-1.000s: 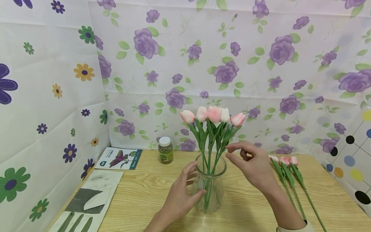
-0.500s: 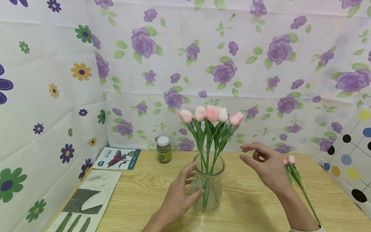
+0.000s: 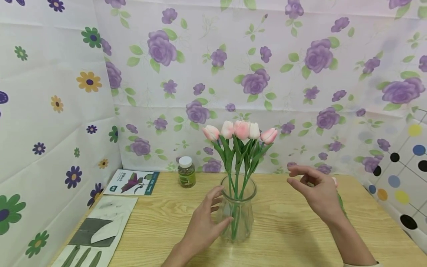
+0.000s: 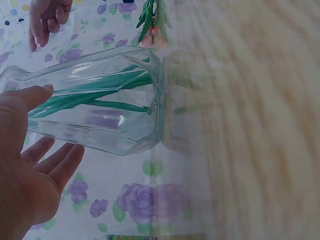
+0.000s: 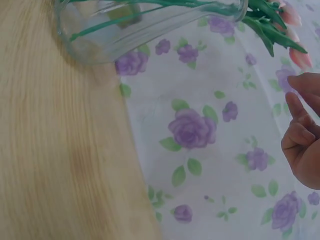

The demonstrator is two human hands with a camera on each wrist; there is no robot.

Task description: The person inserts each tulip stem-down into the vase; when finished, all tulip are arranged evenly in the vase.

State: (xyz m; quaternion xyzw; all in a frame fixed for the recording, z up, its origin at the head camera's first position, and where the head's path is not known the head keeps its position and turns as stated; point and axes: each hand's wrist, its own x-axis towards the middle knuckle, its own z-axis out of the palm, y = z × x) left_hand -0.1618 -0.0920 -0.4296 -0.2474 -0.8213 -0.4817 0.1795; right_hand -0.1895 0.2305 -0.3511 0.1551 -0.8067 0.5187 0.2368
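Observation:
A clear glass vase (image 3: 245, 218) stands on the wooden table with several pink and white tulips (image 3: 241, 129) upright in it. My left hand (image 3: 203, 222) holds the vase lightly from its left side; in the left wrist view the thumb (image 4: 37, 96) lies over the glass and the fingers along its other side. Right of the vase, my right hand (image 3: 317, 193) hovers in the air holding nothing, thumb and forefinger tips apart. Behind it, loose tulips lie on the table, mostly hidden in the head view; their pink heads (image 4: 154, 39) show in the left wrist view.
A small jar (image 3: 186, 174) with a white lid stands at the back left. A printed booklet (image 3: 131, 182) and a grey-and-white cloth or sheet (image 3: 96, 226) lie along the table's left side. Flower-printed sheeting (image 3: 193, 66) hangs behind and at the left.
My right hand has moved right, away from the tulip stems in the vase, and now covers most of the loose tulips. The left hand stays at the vase. The head view has shifted slightly.

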